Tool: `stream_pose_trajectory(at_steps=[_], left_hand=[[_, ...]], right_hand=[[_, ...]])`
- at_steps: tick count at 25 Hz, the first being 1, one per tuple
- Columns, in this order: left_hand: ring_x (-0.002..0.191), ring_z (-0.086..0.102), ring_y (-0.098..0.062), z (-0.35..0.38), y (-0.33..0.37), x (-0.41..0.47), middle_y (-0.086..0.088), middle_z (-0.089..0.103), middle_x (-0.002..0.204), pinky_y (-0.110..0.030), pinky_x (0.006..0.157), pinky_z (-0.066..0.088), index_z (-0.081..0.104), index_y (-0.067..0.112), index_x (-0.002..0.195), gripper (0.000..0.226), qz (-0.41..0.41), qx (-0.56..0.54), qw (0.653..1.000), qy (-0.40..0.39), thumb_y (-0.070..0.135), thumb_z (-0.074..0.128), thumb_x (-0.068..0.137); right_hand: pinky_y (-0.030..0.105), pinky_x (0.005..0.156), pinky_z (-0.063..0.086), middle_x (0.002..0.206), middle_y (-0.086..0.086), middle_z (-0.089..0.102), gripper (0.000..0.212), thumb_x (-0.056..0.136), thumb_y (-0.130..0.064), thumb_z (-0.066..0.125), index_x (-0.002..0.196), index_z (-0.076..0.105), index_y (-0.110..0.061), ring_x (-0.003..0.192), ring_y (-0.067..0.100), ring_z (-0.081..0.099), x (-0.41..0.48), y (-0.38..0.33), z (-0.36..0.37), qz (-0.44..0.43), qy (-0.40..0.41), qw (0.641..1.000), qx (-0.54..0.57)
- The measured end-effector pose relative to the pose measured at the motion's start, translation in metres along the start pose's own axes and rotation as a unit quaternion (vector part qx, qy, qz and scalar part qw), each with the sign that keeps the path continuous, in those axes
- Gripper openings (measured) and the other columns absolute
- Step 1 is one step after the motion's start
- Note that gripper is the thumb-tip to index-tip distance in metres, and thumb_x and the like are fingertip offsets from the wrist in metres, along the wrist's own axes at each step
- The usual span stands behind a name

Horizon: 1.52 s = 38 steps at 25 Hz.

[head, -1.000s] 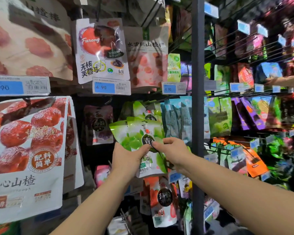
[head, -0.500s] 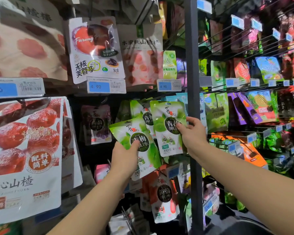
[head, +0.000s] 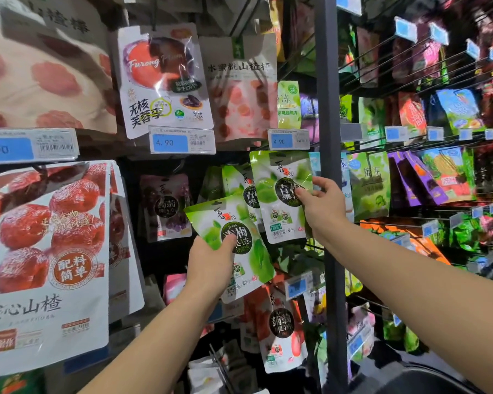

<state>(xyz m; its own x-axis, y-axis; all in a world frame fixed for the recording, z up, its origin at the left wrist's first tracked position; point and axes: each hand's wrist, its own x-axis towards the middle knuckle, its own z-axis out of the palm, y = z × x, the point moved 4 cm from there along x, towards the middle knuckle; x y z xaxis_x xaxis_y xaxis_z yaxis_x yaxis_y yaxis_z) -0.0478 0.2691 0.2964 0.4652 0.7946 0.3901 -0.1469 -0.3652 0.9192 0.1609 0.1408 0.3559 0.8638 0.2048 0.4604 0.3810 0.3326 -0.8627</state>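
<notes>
1. Green plum jelly pouches: two, both held up before the display rack (head: 326,81).
2. Your left hand (head: 211,263) grips the lower pouch (head: 239,223), tilted, thumb across its front.
3. Your right hand (head: 322,206) pinches the upper pouch (head: 276,177) upright, under a 4.90 price tag (head: 288,139).

Mid-frame, the left grip (head: 211,264) pinches a tilted green plum jelly pouch (head: 255,260); upper right of it, the right grip (head: 322,207) holds a second pouch (head: 273,177)

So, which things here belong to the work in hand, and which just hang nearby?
In hand: left hand, holding the lower green pouch; right hand, pinching the upper green pouch.
Just nearby: purple pouch, blue price tag, red hawthorn bag, grey post.
</notes>
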Motion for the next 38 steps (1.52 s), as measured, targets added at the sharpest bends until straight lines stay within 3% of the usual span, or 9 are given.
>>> stream_pose_trajectory(at_steps=[4,8,13,18,23,28,33,36,38], left_hand=[[0.095,0.073,-0.018,-0.002,0.005,0.000,0.007,0.077,0.102,-0.049,0.089,0.060,0.066,0.027,0.111,0.016,0.013,0.006,1.000,0.002,0.035,0.066,0.097],[0.094,0.073,-0.017,-0.003,0.004,0.004,0.006,0.076,0.104,-0.045,0.086,0.061,0.064,0.025,0.115,0.019,0.021,0.003,1.000,0.005,0.033,0.067,0.098],[0.091,0.067,-0.005,-0.009,0.000,0.016,0.010,0.072,0.105,-0.019,0.063,0.047,0.064,0.022,0.118,0.019,0.056,0.025,0.998,0.016,0.024,0.065,0.099],[0.099,0.067,-0.015,-0.014,-0.010,0.025,0.008,0.071,0.108,-0.031,0.082,0.052,0.064,0.019,0.120,0.022,0.076,0.050,0.994,0.062,0.021,0.067,0.098],[0.098,0.071,-0.020,-0.015,-0.014,0.031,0.009,0.074,0.107,-0.049,0.094,0.058,0.065,0.027,0.117,0.021,0.061,0.027,0.995,0.080,0.026,0.068,0.096],[0.097,0.071,-0.015,-0.017,-0.021,0.043,0.009,0.075,0.104,-0.042,0.089,0.059,0.067,0.026,0.115,0.018,0.036,0.020,0.996,0.084,0.024,0.068,0.097],[0.087,0.068,-0.020,-0.020,-0.026,0.053,0.001,0.072,0.096,-0.036,0.073,0.052,0.065,0.018,0.107,0.017,0.013,0.025,0.996,0.089,0.031,0.069,0.097],[0.079,0.065,-0.019,-0.020,-0.026,0.054,-0.003,0.071,0.093,-0.034,0.066,0.047,0.065,0.013,0.104,0.023,0.009,0.033,0.995,0.090,0.034,0.069,0.096],[0.081,0.065,-0.018,-0.019,-0.024,0.054,-0.002,0.071,0.094,-0.032,0.065,0.045,0.064,0.013,0.105,0.022,0.012,0.030,0.995,0.092,0.032,0.069,0.097]], right_hand=[[0.052,0.090,0.059,0.107,0.010,0.068,0.038,0.087,-0.020,0.079,0.116,0.055,-0.029,0.095,0.029,0.072,0.006,0.006,0.008,0.013,-0.006,0.999,-0.029],[0.043,0.103,0.051,0.123,0.010,0.062,0.048,0.094,-0.021,0.073,0.137,0.052,-0.017,0.114,0.027,0.063,0.004,0.013,0.015,0.004,-0.010,0.997,-0.074],[0.037,0.116,0.034,0.158,0.005,0.041,0.072,0.098,-0.028,0.067,0.158,0.030,-0.017,0.143,0.021,0.041,-0.006,0.019,0.023,-0.005,-0.030,0.997,-0.067],[0.032,0.118,0.026,0.161,0.003,0.035,0.082,0.095,-0.018,0.069,0.161,0.019,-0.014,0.148,0.020,0.033,-0.014,0.038,0.030,-0.015,-0.093,0.986,-0.137],[0.026,0.099,0.035,0.141,0.011,0.054,0.057,0.097,-0.011,0.065,0.148,0.041,-0.006,0.133,0.028,0.049,0.012,0.052,0.051,0.017,-0.108,0.979,-0.170],[0.021,0.088,0.035,0.122,0.007,0.058,0.050,0.095,-0.004,0.066,0.140,0.045,-0.007,0.113,0.021,0.054,0.032,0.073,0.076,0.037,-0.082,0.984,-0.151],[0.014,0.080,0.044,0.131,0.017,0.064,0.044,0.090,0.007,0.067,0.131,0.053,-0.001,0.106,0.024,0.062,0.051,0.088,0.100,0.019,-0.075,0.989,-0.124],[0.019,0.099,0.042,0.132,0.011,0.063,0.040,0.092,-0.003,0.070,0.129,0.056,-0.003,0.117,0.025,0.061,0.061,0.092,0.111,0.021,-0.090,0.981,-0.173],[0.023,0.098,0.044,0.131,0.012,0.065,0.043,0.090,-0.005,0.073,0.129,0.056,-0.007,0.114,0.023,0.062,0.060,0.092,0.109,0.029,-0.079,0.981,-0.175]])
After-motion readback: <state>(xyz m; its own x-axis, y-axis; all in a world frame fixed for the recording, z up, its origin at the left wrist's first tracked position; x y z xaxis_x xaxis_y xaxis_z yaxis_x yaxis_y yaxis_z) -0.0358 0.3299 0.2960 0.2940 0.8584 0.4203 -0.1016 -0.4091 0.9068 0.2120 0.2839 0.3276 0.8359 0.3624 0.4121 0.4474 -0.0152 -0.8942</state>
